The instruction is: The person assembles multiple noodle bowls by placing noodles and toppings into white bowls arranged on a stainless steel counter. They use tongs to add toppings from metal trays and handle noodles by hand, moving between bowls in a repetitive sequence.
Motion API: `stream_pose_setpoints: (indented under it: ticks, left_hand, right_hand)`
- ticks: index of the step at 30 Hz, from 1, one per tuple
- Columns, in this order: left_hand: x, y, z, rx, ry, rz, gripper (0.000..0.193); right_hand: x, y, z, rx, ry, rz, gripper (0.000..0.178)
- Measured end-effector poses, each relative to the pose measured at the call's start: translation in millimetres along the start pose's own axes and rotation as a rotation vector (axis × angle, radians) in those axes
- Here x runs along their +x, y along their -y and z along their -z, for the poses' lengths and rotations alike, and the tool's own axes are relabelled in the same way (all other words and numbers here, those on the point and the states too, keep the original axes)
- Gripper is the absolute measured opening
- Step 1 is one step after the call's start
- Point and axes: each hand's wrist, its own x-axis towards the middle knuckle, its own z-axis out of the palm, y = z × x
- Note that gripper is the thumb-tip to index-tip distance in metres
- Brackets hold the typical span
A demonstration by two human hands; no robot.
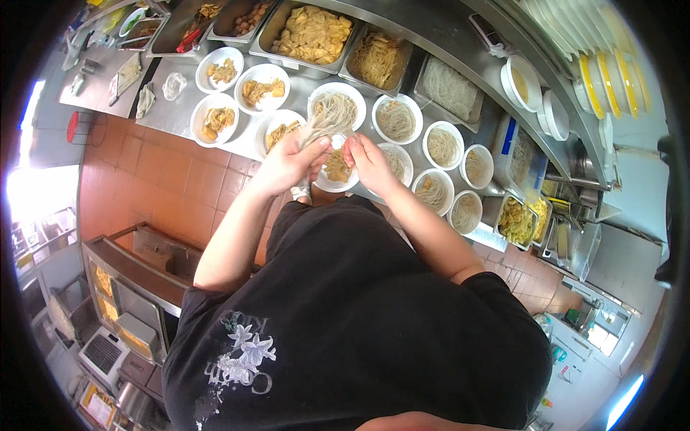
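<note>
My left hand (pixel 289 165) is closed around a bundle of pale, translucent noodles (pixel 330 121), raised above the bowls, with strands hanging loose past the fingers. Close beside it, my right hand (pixel 374 167) has its fingers curled together at the edge of the bundle; what they pinch cannot be made out. Partly behind the noodles stands a white bowl (pixel 357 95) with food in it. Below and between my hands, another white bowl (pixel 336 174) holds brownish food. To the right, several bowls contain noodles, among them one bowl (pixel 397 119). Several on the left, including a bowl (pixel 215 127), hold chunky brown food.
Behind the bowls runs a row of metal pans: one pan (pixel 267 52) of yellowish pieces, one (pixel 412 63) of shredded food, and one (pixel 477 123) of clear noodles. A metal shelf (pixel 553 147) overhangs the back right. Yellow greens fill a pan (pixel 502 237) at the right end.
</note>
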Motion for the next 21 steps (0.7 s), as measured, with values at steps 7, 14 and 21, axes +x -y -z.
stream_pose_setpoints:
  ticks: [7,14,21]
  left_hand:
    - [33.3,24.1,-5.0,0.099,0.174,-0.045,0.027]
    - [25.6,-0.7,-2.3,0.041,0.304,0.011,0.024]
    - [39.7,2.2,14.8,0.072,0.269,0.125,0.025]
  right_hand:
    - [10.7,-26.8,-25.2,0.358,-0.444,-0.091,0.035]
    - [6.1,19.4,-34.9,0.686,-0.475,-0.093,0.034]
    - [17.3,-24.4,-16.3,0.708,-0.340,-0.072,0.024]
